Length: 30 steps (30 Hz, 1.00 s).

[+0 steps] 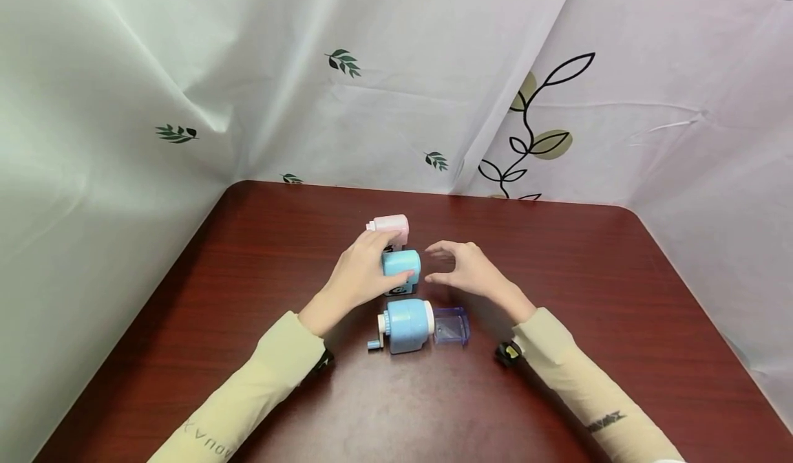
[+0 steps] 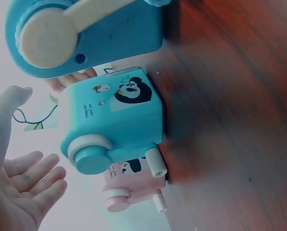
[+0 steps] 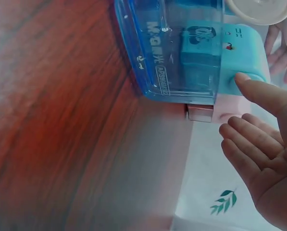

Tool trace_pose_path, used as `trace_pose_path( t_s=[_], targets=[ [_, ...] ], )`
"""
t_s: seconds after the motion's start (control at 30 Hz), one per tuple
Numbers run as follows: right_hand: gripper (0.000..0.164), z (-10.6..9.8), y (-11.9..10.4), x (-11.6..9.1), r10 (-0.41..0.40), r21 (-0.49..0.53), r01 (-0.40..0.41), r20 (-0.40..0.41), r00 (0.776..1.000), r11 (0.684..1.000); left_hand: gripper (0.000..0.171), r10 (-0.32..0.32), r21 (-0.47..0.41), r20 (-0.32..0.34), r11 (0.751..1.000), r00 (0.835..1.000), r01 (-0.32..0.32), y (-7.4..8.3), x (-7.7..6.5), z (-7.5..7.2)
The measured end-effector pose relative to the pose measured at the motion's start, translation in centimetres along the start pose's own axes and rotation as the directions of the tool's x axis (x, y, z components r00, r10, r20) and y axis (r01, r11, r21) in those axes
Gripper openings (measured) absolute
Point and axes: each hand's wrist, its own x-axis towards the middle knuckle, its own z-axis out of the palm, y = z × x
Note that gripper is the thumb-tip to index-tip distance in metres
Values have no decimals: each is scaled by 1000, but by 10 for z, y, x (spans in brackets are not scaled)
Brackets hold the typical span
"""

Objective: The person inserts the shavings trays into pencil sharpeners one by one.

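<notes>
Three hand-crank pencil sharpeners stand in a row on the table. The turquoise pencil sharpener [image 1: 401, 261], with a panda sticker [image 2: 133, 92], is in the middle. My left hand [image 1: 361, 270] is at its left side, thumb and fingers spread apart around its top in the head view. To its right, my right hand [image 1: 472, 270] hovers with thumb and fingers parted and nothing between them. Behind stands a pink pencil sharpener [image 1: 393, 223], partly hidden by the left fingers. In front sits a blue pencil sharpener [image 1: 407, 325], its crank [image 1: 375, 344] pointing left.
A clear blue shavings drawer [image 1: 451, 326] extends to the right of the blue sharpener. The reddish-brown table [image 1: 297, 394] is bordered at the back and sides by a white curtain [image 1: 396, 119] with leaf prints.
</notes>
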Motion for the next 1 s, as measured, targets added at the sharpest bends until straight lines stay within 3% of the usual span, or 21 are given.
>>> trace_pose_path(
  t_s=[0.4,0.73,1.0],
  targets=[
    [49,-4,-6,-18,31,0,-31,-63,998,1000,57,18,5,-19,1000,1000,-18,9,-19,-15],
    [43,-1,-8,-37,32,0,-32,-78,996,999,57,-9,7,89,1000,996,8,19,-32,-16],
    [45,0,-10,-55,50,-23,-50,-19,999,998,58,1,-5,164,1000,986,0,25,-40,-12]
  ],
)
